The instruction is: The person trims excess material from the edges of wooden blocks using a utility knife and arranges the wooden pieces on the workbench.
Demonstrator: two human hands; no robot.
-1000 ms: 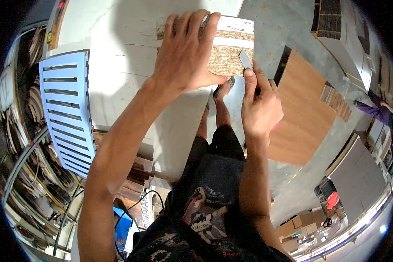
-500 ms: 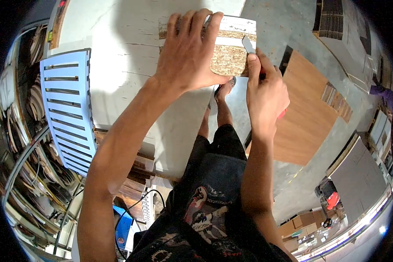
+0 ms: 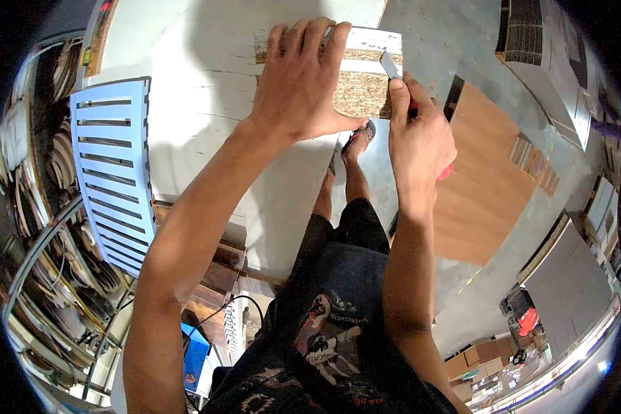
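Boards with rough brown and white bands [image 3: 364,94] lie at the edge of the pale work surface [image 3: 186,103]. My left hand [image 3: 300,86] presses on them from above, its fingers over the far side and its thumb along the near edge. A knife with a flat metal blade [image 3: 390,65] and a red handle is held in my right hand [image 3: 421,138], the thumb on the blade's base. The blade lies over the right end of the boards, by the upper white band. Most of the handle is hidden in my palm.
A light blue slatted panel [image 3: 114,169] stands on the left, beside racks of curved pieces [image 3: 55,276]. To the right, a brown board [image 3: 486,179] lies on the floor. Stacked sheets [image 3: 548,76] are at the upper right, cardboard boxes [image 3: 481,353] at the lower right.
My right hand with the knife has moved up along the right end of the boards. My left hand keeps its hold. The person in purple at the far right is no longer clearly visible.
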